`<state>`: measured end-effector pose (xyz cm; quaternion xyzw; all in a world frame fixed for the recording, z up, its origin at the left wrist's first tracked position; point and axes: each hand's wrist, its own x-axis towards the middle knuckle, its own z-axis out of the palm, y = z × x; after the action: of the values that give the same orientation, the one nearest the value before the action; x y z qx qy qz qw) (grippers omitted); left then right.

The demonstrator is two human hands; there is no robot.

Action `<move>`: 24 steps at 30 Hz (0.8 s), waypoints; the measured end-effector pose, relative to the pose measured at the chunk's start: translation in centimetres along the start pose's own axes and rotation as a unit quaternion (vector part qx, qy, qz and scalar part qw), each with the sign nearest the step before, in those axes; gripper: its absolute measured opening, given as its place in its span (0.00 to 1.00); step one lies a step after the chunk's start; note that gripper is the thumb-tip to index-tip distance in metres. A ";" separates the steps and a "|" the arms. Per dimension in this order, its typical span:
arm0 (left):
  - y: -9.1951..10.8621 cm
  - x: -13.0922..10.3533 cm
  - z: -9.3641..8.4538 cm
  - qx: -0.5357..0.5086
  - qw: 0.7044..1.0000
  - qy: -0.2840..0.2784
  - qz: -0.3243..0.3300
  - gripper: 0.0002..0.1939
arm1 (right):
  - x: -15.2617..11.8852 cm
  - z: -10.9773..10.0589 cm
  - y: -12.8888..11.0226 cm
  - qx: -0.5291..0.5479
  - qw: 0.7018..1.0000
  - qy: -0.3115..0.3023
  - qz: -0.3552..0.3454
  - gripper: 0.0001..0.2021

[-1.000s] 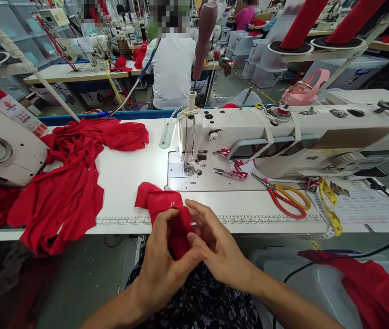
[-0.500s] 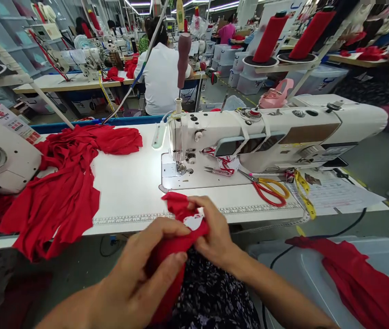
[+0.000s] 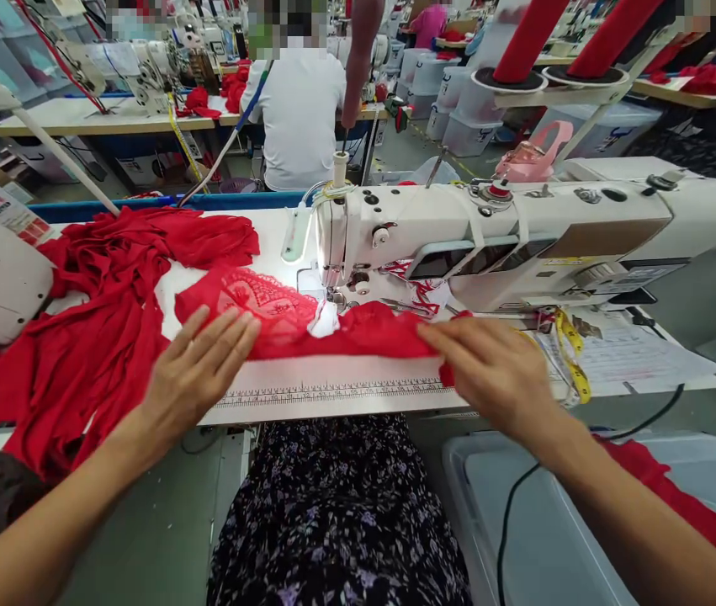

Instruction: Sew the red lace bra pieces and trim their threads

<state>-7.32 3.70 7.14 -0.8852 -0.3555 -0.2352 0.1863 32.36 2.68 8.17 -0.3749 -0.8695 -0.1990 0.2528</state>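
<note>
A red garment piece with a lace panel (image 3: 269, 301) lies stretched across the sewing machine bed, its lower edge nearly straight. A small white patch (image 3: 325, 320) shows at its middle, just in front of the machine's needle area. My left hand (image 3: 203, 370) rests on the lace end with its fingers stretched out flat. At the other end, my right hand (image 3: 500, 370) pinches the red cloth, with a bit of it hanging below the fingers; the thumb is hidden. The white sewing machine (image 3: 496, 227) stands right behind the cloth.
A heap of red fabric (image 3: 98, 311) covers the table's left side. A yellow tape measure (image 3: 569, 353) and papers (image 3: 641, 349) lie at the right. Below stands a clear plastic bin (image 3: 559, 522) with red cloth. A person in white (image 3: 300, 109) sits ahead.
The red piece has gone from a bunch held over the lap to lying spread on the table at the machine. My hands have moved apart, left and right.
</note>
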 end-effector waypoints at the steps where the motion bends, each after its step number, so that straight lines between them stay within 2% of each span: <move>1: 0.7 -1.1 0.7 -0.016 0.999 -0.030 -0.002 0.30 | -1.1 0.6 -0.4 0.018 0.999 -0.042 -0.019 0.23; 4: 2.9 -3.5 2.0 -0.059 0.990 -0.128 -0.028 0.32 | -3.6 1.9 -1.8 0.082 0.985 -0.149 -0.029 0.25; 6: 4.3 -3.7 2.2 -0.101 0.985 -0.136 -0.039 0.32 | -3.8 2.2 -2.6 0.139 0.975 -0.172 0.001 0.25; 8: 5.7 -2.8 2.5 -0.142 0.985 -0.099 -0.024 0.34 | -2.8 2.4 -3.7 0.200 0.969 -0.139 0.027 0.23; 11: 7.4 -1.1 4.0 -0.153 0.986 -0.057 0.018 0.31 | -0.9 3.8 -5.7 0.239 0.967 -0.089 0.017 0.19; 14: 8.6 0.0 5.8 -0.114 0.991 -0.074 0.007 0.25 | -0.3 6.0 -6.8 0.215 0.970 -0.116 -0.007 0.18; 17: 9.2 0.2 6.8 -0.103 0.990 -0.098 -0.022 0.25 | -1.1 7.3 -6.4 0.205 0.971 -0.125 0.000 0.16; 20: 9.6 -0.1 6.9 -0.109 0.989 -0.096 -0.030 0.25 | -1.6 7.1 -5.6 0.228 0.965 -0.131 0.017 0.15; 24: 10.1 -0.1 7.1 -0.106 0.990 -0.084 -0.036 0.26 | -0.5 6.7 -6.2 0.237 0.962 -0.121 0.054 0.13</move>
<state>1.90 0.29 -0.36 -0.9032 -0.3748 -0.2028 0.0521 26.06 2.05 1.59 -0.3714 -0.8944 0.0735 0.2380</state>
